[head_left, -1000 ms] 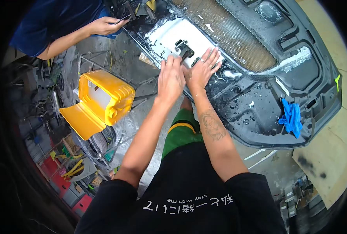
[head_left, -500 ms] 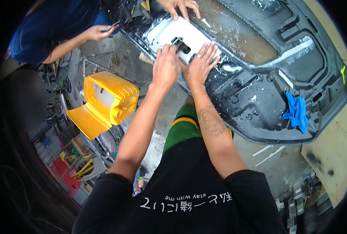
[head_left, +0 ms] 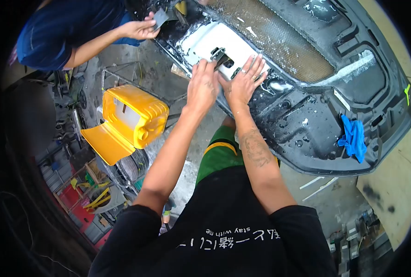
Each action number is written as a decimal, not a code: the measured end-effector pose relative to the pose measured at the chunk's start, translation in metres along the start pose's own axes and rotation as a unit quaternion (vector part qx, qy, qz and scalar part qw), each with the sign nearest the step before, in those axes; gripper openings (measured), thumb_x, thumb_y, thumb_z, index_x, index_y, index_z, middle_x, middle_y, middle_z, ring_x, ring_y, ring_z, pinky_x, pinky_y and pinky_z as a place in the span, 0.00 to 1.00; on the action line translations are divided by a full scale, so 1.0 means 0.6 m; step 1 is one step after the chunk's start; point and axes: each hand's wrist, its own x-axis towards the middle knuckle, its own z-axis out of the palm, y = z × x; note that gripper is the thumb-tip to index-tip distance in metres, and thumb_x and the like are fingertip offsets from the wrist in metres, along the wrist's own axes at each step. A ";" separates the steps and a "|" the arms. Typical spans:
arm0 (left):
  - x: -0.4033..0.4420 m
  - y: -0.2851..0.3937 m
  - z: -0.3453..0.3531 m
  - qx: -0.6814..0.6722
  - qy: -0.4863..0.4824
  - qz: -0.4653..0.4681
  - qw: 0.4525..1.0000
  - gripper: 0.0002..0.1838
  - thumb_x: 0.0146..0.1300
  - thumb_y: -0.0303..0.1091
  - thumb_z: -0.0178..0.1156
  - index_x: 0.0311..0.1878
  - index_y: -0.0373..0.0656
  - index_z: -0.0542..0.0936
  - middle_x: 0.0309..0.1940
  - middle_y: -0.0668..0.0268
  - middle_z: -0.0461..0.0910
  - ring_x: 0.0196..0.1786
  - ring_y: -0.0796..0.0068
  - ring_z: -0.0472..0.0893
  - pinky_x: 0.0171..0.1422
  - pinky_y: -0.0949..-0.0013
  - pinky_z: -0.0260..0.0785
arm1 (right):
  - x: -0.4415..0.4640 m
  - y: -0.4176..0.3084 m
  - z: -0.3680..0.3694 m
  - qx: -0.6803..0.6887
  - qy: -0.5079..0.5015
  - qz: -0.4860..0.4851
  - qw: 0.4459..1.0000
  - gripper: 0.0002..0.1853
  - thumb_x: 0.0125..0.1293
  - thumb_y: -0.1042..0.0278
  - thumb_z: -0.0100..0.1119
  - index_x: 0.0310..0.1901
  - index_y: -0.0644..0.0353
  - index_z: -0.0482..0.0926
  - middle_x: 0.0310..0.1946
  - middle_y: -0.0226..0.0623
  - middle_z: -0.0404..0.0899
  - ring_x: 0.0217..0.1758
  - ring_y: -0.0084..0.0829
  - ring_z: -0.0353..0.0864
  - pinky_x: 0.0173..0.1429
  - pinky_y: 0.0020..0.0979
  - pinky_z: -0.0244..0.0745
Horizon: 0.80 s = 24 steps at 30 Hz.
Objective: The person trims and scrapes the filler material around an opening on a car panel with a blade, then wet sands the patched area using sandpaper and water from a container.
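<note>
My left hand (head_left: 202,88) is closed at the near edge of the white patch (head_left: 206,44), its fingertips bent together beside a dark cutout with a metal part (head_left: 221,57). What its fingers pinch, if anything, is hidden. My right hand (head_left: 243,84) lies flat on the patch just right of the cutout, fingers spread, a ring on one of them. The patch belongs to a wet black car hood (head_left: 302,134), which lies underside up. Across from me, another person's hand (head_left: 140,28) holds a small grey square sheet (head_left: 160,17).
A blue cloth (head_left: 352,138) rests on the hood's right end. At the left, a yellow jerrycan with a cut-open side (head_left: 152,117) sits over a metal frame. Assorted parts clutter the floor at the left. Brown board (head_left: 381,203) lies beyond the hood at the right.
The other person's one hand has left the patch; the other now shows the grey sheet more fully. My hands stay at the cutout, while the whole view has shifted slightly.
</note>
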 end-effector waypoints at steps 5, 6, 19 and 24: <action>0.013 0.006 0.013 0.017 -0.011 0.031 0.999 0.18 0.65 0.21 0.59 0.59 0.33 0.79 0.47 0.48 0.76 0.47 0.40 0.77 0.55 0.48 0.73 | 0.009 0.010 0.005 -0.021 0.039 -0.029 0.999 0.70 0.52 0.30 0.75 0.80 0.74 0.47 0.84 0.61 0.40 0.88 0.58 0.35 0.84 0.65 0.28; 0.016 -0.003 0.016 0.029 -0.013 0.033 0.999 0.19 0.65 0.20 0.59 0.59 0.33 0.79 0.47 0.48 0.76 0.47 0.40 0.77 0.54 0.48 0.73 | 0.001 0.008 0.007 -0.019 0.056 -0.041 0.997 0.70 0.52 0.30 0.75 0.80 0.74 0.47 0.84 0.62 0.40 0.88 0.58 0.34 0.84 0.65 0.27; -0.031 -0.006 0.020 -0.026 0.012 0.037 0.999 0.17 0.66 0.21 0.59 0.58 0.31 0.79 0.46 0.46 0.76 0.50 0.38 0.76 0.56 0.46 0.71 | 0.005 -0.001 -0.014 0.014 -0.005 -0.003 1.000 0.70 0.52 0.32 0.75 0.80 0.75 0.45 0.85 0.61 0.37 0.89 0.57 0.32 0.85 0.64 0.27; -0.043 -0.005 0.042 -0.043 0.047 0.033 0.997 0.15 0.70 0.23 0.58 0.58 0.34 0.80 0.44 0.49 0.76 0.47 0.44 0.76 0.54 0.50 0.70 | 0.008 0.002 -0.012 -0.041 -0.005 -0.007 0.999 0.73 0.47 0.34 0.79 0.80 0.73 0.45 0.84 0.60 0.38 0.88 0.57 0.31 0.85 0.63 0.26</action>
